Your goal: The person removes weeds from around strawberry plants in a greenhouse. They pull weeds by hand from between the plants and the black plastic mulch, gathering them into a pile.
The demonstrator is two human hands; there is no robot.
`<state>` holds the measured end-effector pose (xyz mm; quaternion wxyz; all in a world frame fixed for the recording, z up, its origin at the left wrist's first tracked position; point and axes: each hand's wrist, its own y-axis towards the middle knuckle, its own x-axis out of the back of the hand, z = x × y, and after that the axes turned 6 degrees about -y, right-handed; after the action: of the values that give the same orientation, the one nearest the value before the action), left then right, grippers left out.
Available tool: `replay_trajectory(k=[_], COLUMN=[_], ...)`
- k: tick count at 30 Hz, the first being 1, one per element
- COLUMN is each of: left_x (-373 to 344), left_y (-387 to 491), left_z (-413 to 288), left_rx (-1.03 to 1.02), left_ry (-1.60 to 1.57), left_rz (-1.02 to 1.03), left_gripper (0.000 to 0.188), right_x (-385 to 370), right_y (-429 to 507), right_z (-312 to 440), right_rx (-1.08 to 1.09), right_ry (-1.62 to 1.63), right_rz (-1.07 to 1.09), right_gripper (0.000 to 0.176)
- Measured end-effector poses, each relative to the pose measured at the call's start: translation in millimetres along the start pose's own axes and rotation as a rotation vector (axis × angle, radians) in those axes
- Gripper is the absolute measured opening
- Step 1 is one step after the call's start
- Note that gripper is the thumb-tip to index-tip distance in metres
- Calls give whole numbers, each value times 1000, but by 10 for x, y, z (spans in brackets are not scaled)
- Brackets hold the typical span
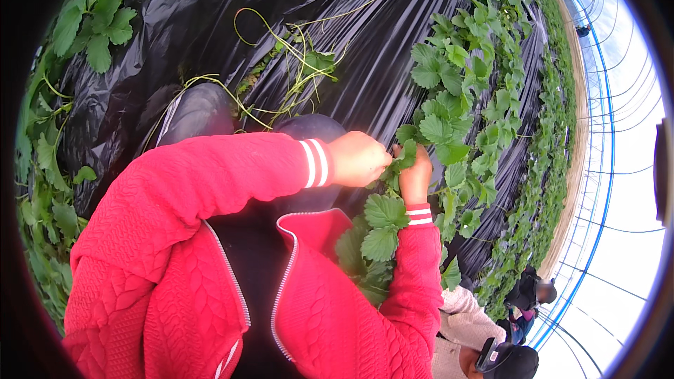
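Observation:
My left hand (360, 159) reaches across from the left, its fingers curled at the stems of a strawberry plant (387, 213). Its fingertips are mostly hidden, and a thin stem seems pinched there. Close beside it, my right hand (416, 173) comes up from below among the same foliage. A green strawberry leaf (405, 155) lies across its fingers, which close around the stalk. Both hands are just above the black plastic mulch film (368, 100), at the near end of a leafy row (447, 116). Both sleeves are red with white-striped cuffs.
Long pale runners (295, 63) trail over the film in front of my knees (310, 126). More strawberry plants (100, 26) grow at the left. A person in a black cap (511, 360) is close by at lower right, with others (529, 292) beyond. Blue greenhouse hoops (605, 152) arch at the right.

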<state>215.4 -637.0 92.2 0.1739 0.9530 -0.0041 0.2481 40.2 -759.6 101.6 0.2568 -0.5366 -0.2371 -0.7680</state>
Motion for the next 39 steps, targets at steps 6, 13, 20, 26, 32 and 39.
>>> replay_trajectory(k=[6, 13, 20, 26, 32, 39], left_x=[-2, -8, 38, 15, -8, -23], left_y=[7, 5, -6, 21, -16, -27], left_z=[-11, -1, -22, -40, -18, -10], left_rx=[22, 16, 14, 62, 47, 17], left_ry=[-2, -11, -47, -59, -45, -15], left_rz=[26, 23, 4, 53, 34, 11], left_gripper=[14, 15, 16, 16, 15, 15], right_x=[-160, -340, -187, 518, 1264, 1867], right_y=[200, -39, -155, -131, 482, 1106], right_z=[-265, -396, 43, 813, 1398, 2127], right_rx=[-471, -386, -454, -280, 3, 471], right_ry=[770, 594, 836, 805, 900, 914], right_rz=[141, -35, -107, -106, -240, -447], right_gripper=[29, 29, 19, 18, 22, 27])
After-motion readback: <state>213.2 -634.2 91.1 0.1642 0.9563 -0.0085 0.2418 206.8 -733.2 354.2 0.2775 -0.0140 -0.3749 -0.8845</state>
